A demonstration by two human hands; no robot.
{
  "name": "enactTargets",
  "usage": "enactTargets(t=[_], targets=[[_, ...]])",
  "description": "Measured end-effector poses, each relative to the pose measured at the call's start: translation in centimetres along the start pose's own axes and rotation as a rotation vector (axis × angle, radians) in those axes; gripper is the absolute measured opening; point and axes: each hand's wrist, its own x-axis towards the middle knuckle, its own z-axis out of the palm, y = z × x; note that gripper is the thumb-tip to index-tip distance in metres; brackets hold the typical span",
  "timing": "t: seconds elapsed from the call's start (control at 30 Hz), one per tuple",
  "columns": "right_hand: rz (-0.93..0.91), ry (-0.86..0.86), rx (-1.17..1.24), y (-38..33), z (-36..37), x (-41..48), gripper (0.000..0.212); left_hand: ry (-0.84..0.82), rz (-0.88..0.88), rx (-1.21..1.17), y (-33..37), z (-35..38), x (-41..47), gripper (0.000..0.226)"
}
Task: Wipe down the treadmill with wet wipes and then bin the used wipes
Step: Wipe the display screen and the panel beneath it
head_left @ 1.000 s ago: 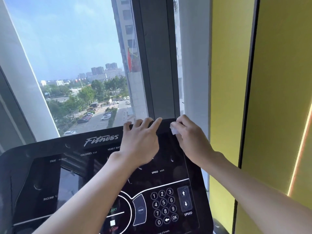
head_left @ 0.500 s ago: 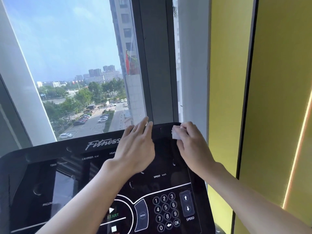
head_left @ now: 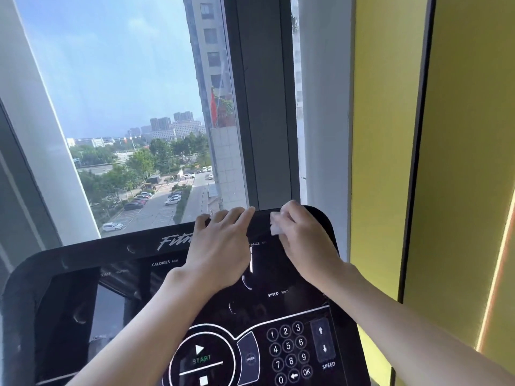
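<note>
Right hand (head_left: 306,246): grip is clamped on the wet wipe (head_left: 276,228), fingers curled over it, pressing it onto the top right corner of the treadmill console (head_left: 292,305), just under the upper edge. Left hand (head_left: 220,254): fingers straight, holding nothing, lying flat on the console's top edge just beside the right.

Handling, my read:
- The wipe is light, limp and damp, with no stiffness of its own. It takes whatever shape the fingers give it, so I back it with several fingertips rather than pinching one corner, or it will bunch and skid.
- The console face is glossy and rigid, so the wet wipe should slide easily. Little force needed.
- The keypad (head_left: 288,352) and START button (head_left: 200,355) look touch-type. Go light there; a firm press could trigger something.

Can't see or can't tell:
- Most of the wipe is under my fingers and only a white corner shows. Its fold and how dirty it is are unknown.
- The left hand covers part of the logo and some readout labels.
- Reflections from the window (head_left: 125,107) on the dark display make wiped and unwiped areas hard to separate.
- The console's left and bottom edges are cut off. The belt, rails, wipe pack and bin are not in view.
</note>
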Motion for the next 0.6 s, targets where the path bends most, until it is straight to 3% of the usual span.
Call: enactTargets(t=[0.1, 0.2, 0.33, 0.43, 0.53, 0.6], targets=[[0.181, 0.048, 0.041, -0.2, 0.0, 0.1, 0.019, 0.023, 0.01, -0.006, -0.1, 0.2, -0.2, 0.058], [-0.06, -0.051, -0.017, -0.8, 0.2, -0.3, 0.012, 0.037, 0.019, -0.007, -0.3, 0.4, -0.5, 0.062], [0.223, 0.049, 0.026, 0.2, 0.1, 0.0, 0.025, 0.032, 0.047, -0.03, -0.6, 0.8, -0.8, 0.067], [-0.011, -0.065, -0.053, -0.1, 0.2, -0.6, 0.027, 0.048, 0.027, -0.068, -1.4, 0.6, -1.2, 0.065], [0.234, 0.05, -0.007, 0.7, -0.2, -0.1, 0.022, 0.083, -0.055, 0.004, -2.5, 0.7, -2.5, 0.066], [0.204, 0.044, -0.036, -0.3, 0.0, -0.2, 0.017, 0.105, -0.092, 0.069, -2.8, 0.9, -3.3, 0.07]])
